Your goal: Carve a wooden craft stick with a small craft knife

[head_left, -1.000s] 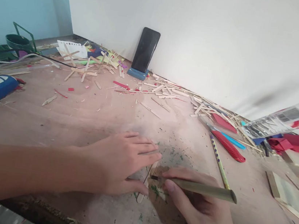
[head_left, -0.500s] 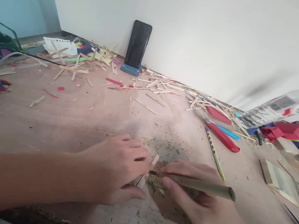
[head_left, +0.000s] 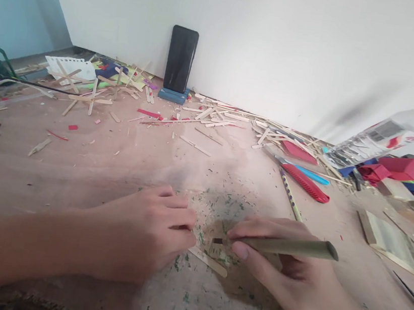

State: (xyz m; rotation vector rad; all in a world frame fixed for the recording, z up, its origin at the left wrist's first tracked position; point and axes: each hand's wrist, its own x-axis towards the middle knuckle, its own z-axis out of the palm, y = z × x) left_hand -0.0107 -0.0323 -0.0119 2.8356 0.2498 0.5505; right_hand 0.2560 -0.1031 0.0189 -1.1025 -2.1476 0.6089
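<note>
A pale wooden craft stick (head_left: pixel 211 264) slants out from beneath the fingertips of my left hand (head_left: pixel 159 227), which is closed on its far end against the tabletop. The fingers cover the rest of the stick. Pinched in my right hand (head_left: pixel 276 266) is a tool with a thick olive-green handle (head_left: pixel 305 248) and a short, flat, dark tip (head_left: pixel 217 241). Its tip points left, just above the stick and apart from it. Small dark green shavings (head_left: pixel 188 295) lie scattered around both hands.
A red utility knife (head_left: pixel 306 183) and a dotted pencil (head_left: pixel 291 194) lie beyond my right hand. A phone (head_left: pixel 180 60) stands against the wall. Loose craft sticks (head_left: pixel 215 115) line the back. At right are a plastic bottle (head_left: pixel 389 130) and a wooden block (head_left: pixel 391 243).
The stick under my left fingers has turned; its end now points toward me and right. My right hand has drawn the tool tip slightly right, away from my left fingers. The view shifted slightly.
</note>
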